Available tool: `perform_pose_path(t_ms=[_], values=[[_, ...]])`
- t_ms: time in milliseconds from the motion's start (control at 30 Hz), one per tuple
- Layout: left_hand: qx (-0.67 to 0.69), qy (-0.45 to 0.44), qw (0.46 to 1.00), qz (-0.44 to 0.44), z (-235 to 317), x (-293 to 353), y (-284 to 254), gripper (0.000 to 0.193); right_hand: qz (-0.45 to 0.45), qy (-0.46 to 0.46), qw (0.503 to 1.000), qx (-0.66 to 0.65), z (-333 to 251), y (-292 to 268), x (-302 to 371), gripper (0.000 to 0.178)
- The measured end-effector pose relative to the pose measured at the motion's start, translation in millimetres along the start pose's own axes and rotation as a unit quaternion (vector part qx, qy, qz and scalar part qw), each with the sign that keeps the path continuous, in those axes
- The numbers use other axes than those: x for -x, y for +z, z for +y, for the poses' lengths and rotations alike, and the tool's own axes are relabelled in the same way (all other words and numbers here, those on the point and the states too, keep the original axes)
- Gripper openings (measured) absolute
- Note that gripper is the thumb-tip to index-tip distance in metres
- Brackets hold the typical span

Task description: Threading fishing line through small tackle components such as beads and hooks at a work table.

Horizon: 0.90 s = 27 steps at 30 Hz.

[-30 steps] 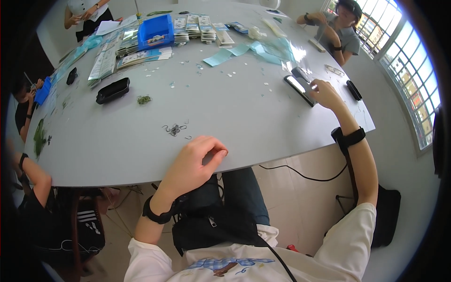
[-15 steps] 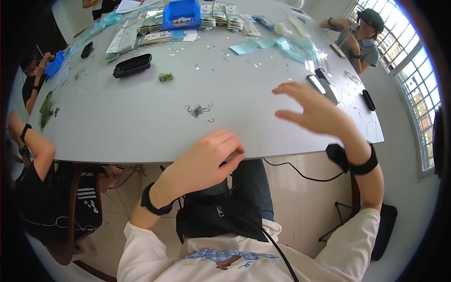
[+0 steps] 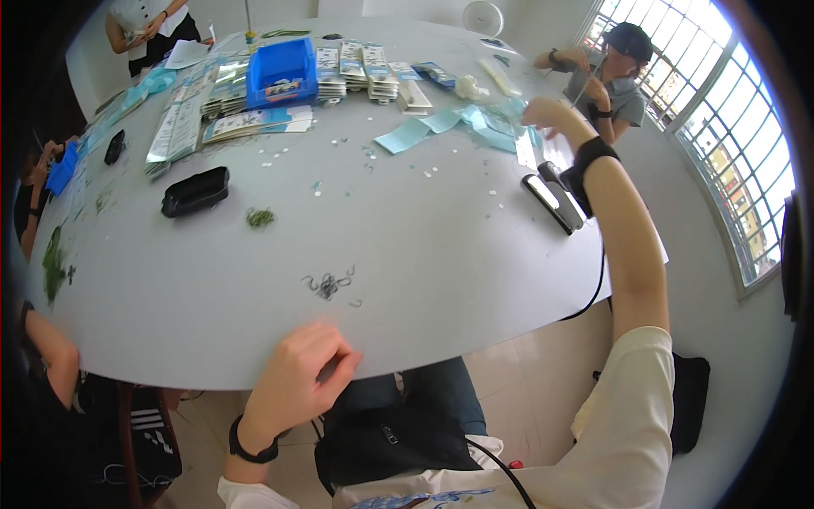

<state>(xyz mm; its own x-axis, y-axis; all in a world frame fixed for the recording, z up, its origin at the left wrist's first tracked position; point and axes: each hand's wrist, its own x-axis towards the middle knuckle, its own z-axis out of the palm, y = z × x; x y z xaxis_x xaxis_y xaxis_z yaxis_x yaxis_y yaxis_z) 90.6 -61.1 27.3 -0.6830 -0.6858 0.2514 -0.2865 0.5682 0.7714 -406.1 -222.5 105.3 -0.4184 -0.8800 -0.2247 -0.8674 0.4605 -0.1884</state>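
Note:
My left hand (image 3: 309,366) is at the near table edge, its fingers curled in. Whatever may be inside it is hidden. Just beyond it lies a small pile of dark metal hooks (image 3: 327,286), one hook a little apart. My right arm stretches to the far right, and my right hand (image 3: 555,116) hangs with its fingers apart and bent down. Below it are a white strip (image 3: 526,153) and the teal paper strip (image 3: 487,127); whether the fingertips touch them I cannot tell. Nearer to me, beside my right wrist, lies a black and silver stapler (image 3: 549,202).
A black tray (image 3: 195,192) and a clump of green bands (image 3: 259,218) lie left of centre. At the back, stacks of printed cards (image 3: 259,123) surround a blue bin (image 3: 280,72). A person (image 3: 606,76) sits at the right; others are at the left and back.
My right hand has reached forward and away, past the stapler toward the teal strip. My left hand remains curled near the table edge. The view has tilted up and turned right.

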Motion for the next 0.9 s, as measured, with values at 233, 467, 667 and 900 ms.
perform_pose_path(t_ms=[233, 467, 667, 900], values=[[0.022, 0.039, 0.999, -0.015, -7, -4, -3, 0.014, 0.074, -0.083, 0.991, 0.070, -12, 35, -41, 0.048], [0.039, 0.065, 0.997, -0.021, -12, -4, -1, 0.014, 0.240, -0.056, 0.961, 0.123, -11, 68, -42, 0.027], [0.039, 0.034, 0.998, -0.032, -11, -3, -4, 0.012, 0.285, -0.072, 0.953, 0.071, -15, 53, -44, 0.017], [0.029, 0.056, 0.998, -0.023, -8, -4, -1, 0.012, 0.287, -0.050, 0.952, 0.091, 9, -4, -47, 0.023]])
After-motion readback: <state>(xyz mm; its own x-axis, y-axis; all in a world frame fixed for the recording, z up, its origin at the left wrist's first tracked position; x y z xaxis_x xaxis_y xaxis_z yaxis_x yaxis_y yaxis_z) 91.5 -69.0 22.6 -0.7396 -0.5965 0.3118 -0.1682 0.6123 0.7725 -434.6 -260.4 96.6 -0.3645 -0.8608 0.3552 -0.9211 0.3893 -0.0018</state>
